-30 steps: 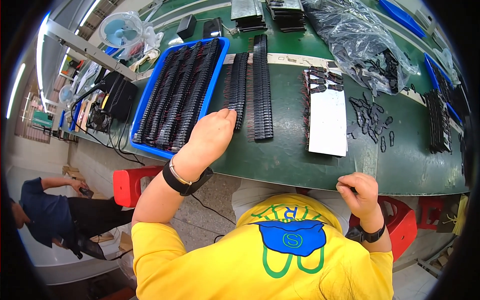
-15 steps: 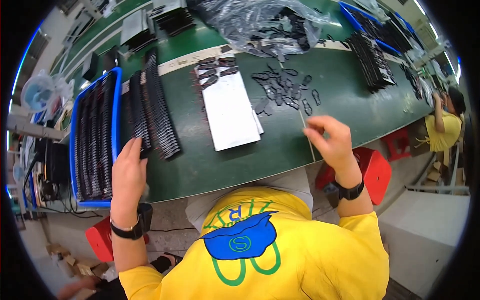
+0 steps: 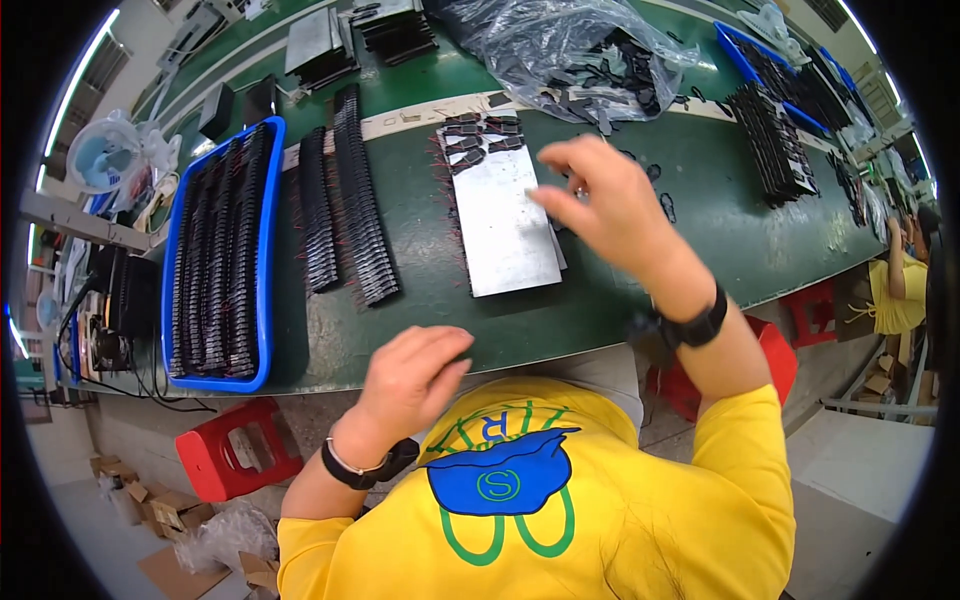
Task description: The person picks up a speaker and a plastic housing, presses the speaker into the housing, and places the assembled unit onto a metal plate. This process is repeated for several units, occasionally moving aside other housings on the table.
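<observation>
My right hand point(image 3: 615, 205) hovers by the right edge of a stack of white-silver panels point(image 3: 508, 235), thumb and forefinger apart, nothing visible between them. It covers most of the loose small black parts; a few black loop-shaped parts point(image 3: 668, 207) show past it. Several small black parts point(image 3: 465, 143) lie in two columns at the panel's far end, with thin red wires along its left side. My left hand point(image 3: 415, 375) is above the table's near edge, fingers extended and thumb apart, with nothing seen in it.
Left of the panels lie two long rows of black parts point(image 3: 365, 220). Beside them a blue tray point(image 3: 268, 250) holds more rows. A clear plastic bag point(image 3: 560, 50) of black parts lies at the back. Stacked panels point(image 3: 770, 145) stand right; red stools point(image 3: 235, 450) are below.
My left hand has left the near end of the black row and moved right. My right hand has moved left and away from me, over the loose parts. The view has shifted slightly.
</observation>
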A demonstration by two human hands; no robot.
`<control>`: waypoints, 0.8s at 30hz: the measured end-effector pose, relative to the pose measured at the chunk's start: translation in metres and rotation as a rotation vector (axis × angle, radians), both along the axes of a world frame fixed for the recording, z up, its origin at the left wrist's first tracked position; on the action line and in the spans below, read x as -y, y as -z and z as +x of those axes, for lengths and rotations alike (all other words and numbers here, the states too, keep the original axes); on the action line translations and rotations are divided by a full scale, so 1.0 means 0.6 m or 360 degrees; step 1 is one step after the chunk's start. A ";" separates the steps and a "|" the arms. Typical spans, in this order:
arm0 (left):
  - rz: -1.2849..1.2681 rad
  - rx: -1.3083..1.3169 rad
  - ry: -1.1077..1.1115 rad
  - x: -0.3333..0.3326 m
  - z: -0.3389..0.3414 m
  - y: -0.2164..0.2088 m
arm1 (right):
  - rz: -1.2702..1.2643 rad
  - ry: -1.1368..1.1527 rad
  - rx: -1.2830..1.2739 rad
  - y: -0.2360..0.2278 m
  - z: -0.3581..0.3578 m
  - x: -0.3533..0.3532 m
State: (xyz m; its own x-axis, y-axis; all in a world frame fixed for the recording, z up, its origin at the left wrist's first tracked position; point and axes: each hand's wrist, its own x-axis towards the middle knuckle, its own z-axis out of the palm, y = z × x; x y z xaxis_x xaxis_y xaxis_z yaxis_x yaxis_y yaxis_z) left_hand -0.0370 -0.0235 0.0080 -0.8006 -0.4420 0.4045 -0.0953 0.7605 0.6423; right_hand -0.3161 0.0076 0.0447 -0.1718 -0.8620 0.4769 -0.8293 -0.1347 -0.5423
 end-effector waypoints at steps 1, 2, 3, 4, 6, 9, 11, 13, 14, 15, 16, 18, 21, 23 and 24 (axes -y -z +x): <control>0.0018 -0.0034 0.0082 0.000 -0.003 0.004 | -0.0010 -0.0002 -0.0005 -0.003 -0.013 0.026; 0.0005 -0.0038 0.0079 0.001 -0.004 0.006 | 0.0034 -0.0003 -0.0164 -0.002 -0.028 0.054; -0.0006 -0.0066 0.0054 0.000 -0.004 0.008 | 0.0082 -0.0002 -0.0327 0.002 -0.038 0.074; -0.0016 -0.0094 0.0030 -0.001 -0.004 0.010 | 0.0073 -0.0003 -0.0335 0.009 -0.044 0.087; -0.0031 -0.0136 -0.0010 -0.002 -0.005 0.012 | 0.0139 -0.0077 -0.0386 0.025 -0.054 0.109; -0.0125 -0.0159 -0.0021 -0.005 -0.001 0.017 | 0.0189 -0.0135 -0.0388 0.029 -0.057 0.120; -0.0116 -0.0168 -0.0019 -0.005 0.000 0.021 | 0.0223 -0.0141 -0.0321 0.029 -0.054 0.118; -0.0099 -0.0175 0.0014 -0.003 0.001 0.024 | 0.0205 -0.0192 -0.0318 0.028 -0.045 0.106; -0.0091 -0.0178 0.0015 0.000 0.004 0.021 | 0.0185 -0.0238 -0.0310 0.026 -0.037 0.095; 0.0148 -0.0149 0.0000 0.005 0.008 0.016 | 0.0166 -0.0289 -0.0304 0.025 -0.028 0.084; 0.0391 -0.0119 -0.0030 0.007 0.013 0.008 | 0.0177 -0.0309 -0.0304 0.018 -0.014 0.067; 0.0652 -0.0089 -0.0082 0.007 0.014 -0.007 | 0.0110 -0.0363 -0.0172 -0.002 0.025 0.016; 0.2034 -0.0379 -0.0207 0.014 -0.007 -0.017 | -0.0138 -0.0449 -0.0162 -0.007 0.092 -0.041; 0.2251 -0.0465 -0.0056 0.023 -0.022 -0.011 | -0.0145 -0.0468 -0.0140 0.004 0.119 -0.060; 0.2358 -0.0508 0.0024 0.025 -0.025 -0.007 | -0.0159 -0.0473 -0.0136 0.009 0.128 -0.067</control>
State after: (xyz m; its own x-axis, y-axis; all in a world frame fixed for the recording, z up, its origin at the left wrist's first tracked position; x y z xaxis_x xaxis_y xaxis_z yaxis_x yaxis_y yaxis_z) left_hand -0.0521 -0.0384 0.0125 -0.7760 -0.5864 -0.2325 0.1935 -0.5721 0.7971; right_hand -0.2391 0.0477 0.0395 0.1246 -0.8166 0.5636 -0.7879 -0.4267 -0.4441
